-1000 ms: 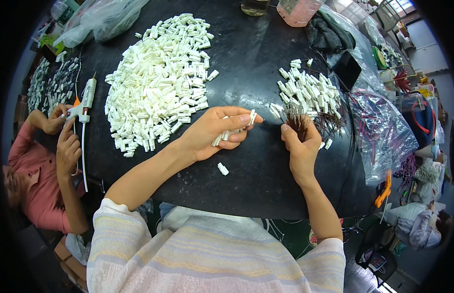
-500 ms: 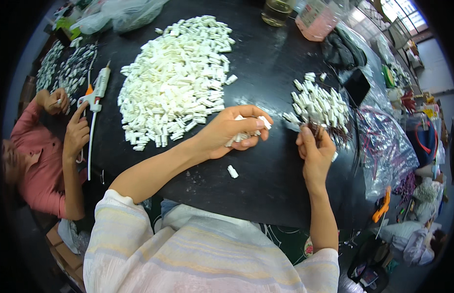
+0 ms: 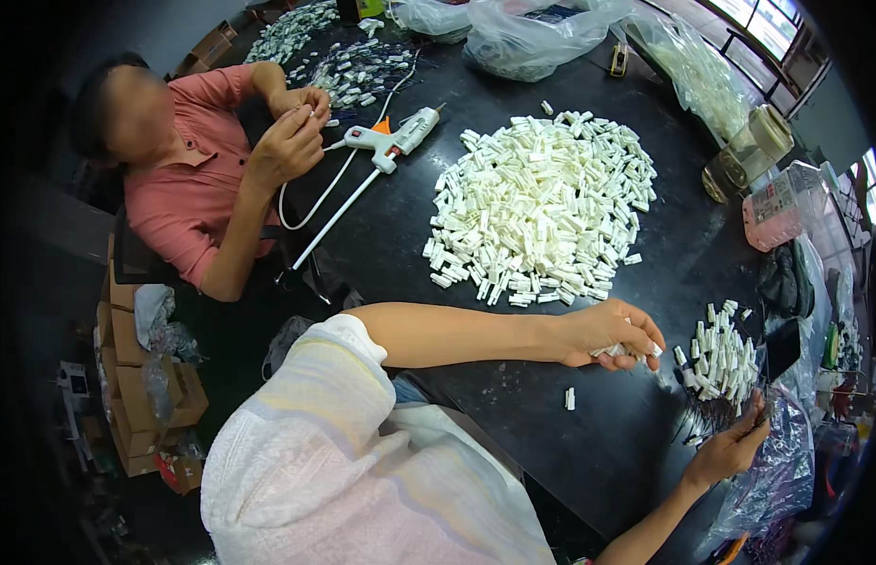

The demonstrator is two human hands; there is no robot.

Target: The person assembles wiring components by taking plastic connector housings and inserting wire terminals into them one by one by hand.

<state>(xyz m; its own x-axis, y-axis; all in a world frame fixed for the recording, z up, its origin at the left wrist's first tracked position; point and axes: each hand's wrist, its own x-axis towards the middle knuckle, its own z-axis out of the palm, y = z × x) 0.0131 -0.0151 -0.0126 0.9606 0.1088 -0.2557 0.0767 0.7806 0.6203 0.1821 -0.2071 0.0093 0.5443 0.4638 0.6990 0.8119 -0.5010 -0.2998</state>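
My left hand [image 3: 619, 335] is closed around several small white plastic connector housings [image 3: 609, 351], with a few ends showing at the fingertips. It hovers over the black table, just in front of a large heap of the same housings [image 3: 542, 207]. One single housing [image 3: 570, 398] lies on the table near my left wrist. On the right, my right hand [image 3: 730, 447] has its fingers pinched together beside a smaller pile of white housings with thin dark wires [image 3: 725, 358]. Whatever is between those fingertips is too small and dark to make out.
A co-worker in a pink shirt [image 3: 198, 169] sits at the left, both hands raised. Between us lies a white glue gun [image 3: 400, 137] with its glue stick and cable. A jar [image 3: 749, 151], a pink-filled container [image 3: 782, 207] and plastic bags [image 3: 542, 38] line the far side.
The view has swung left, so the table and heaps appear further right. My right hand has shifted to the near right side of the wired pile. My left hand still grips the housings.
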